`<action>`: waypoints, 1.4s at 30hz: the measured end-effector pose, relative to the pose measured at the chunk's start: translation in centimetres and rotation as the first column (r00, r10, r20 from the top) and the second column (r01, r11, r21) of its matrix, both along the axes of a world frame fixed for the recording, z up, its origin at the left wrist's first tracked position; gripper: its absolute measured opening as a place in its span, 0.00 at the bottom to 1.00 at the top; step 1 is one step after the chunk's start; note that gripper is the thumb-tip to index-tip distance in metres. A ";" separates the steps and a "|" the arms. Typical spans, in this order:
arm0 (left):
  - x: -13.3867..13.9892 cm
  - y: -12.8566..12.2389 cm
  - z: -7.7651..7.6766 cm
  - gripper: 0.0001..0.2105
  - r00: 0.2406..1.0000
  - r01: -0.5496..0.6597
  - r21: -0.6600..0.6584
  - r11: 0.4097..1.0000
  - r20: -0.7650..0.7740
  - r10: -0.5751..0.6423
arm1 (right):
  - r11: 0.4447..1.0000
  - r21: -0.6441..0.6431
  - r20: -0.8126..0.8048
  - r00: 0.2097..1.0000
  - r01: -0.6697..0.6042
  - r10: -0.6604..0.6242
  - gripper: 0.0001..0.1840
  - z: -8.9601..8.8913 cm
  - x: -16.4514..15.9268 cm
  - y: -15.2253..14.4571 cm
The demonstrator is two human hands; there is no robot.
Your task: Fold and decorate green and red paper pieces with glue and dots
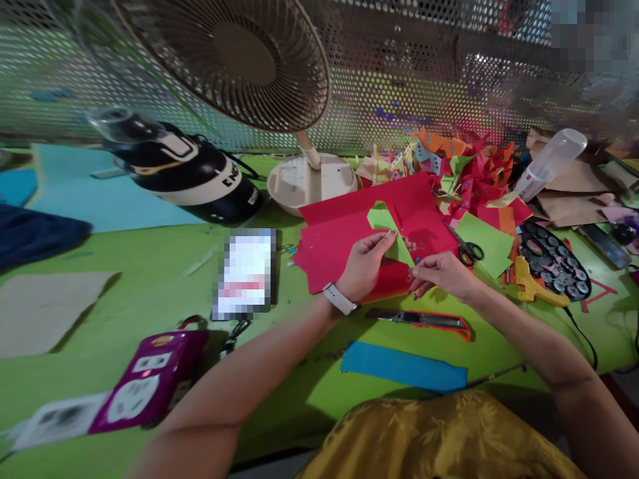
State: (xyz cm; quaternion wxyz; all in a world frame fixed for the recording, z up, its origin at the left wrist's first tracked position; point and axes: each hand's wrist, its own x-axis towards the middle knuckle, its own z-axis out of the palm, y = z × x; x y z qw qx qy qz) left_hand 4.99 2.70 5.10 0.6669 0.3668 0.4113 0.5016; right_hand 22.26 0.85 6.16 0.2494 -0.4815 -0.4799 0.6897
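A folded piece of light green paper [382, 214] is held over red sheets. My left hand [367, 263], with a pale wristband, pinches it near its middle between thumb and fingers. At the paper's lower right tip, the fingers of my right hand [442, 273] are pressed together on it. Beneath both hands lie red paper sheets [329, 253], with small scraps on them. Black-handled scissors [469, 251] rest just beyond my right hand, beside a flat green paper square [486, 243]. Nearer to me lies a utility knife [424, 319] with an orange edge.
A blue paper strip [404, 366] lies in front. To the right are a yellow glue gun [536, 286], a black tray [556, 263] and a clear bottle [554, 159]. Crumpled paper scraps [469, 166], a fan base [312, 179], a dark flask [200, 173] and a purple power strip [154, 372] surround the workspace.
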 end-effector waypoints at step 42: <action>0.8 -0.6 -1.5 0.16 0.965 0.176 -0.107 0.979 0.217 -0.150 | 0.763 0.639 0.132 0.962 0.102 -0.239 0.17 -2.4 1.5 1.5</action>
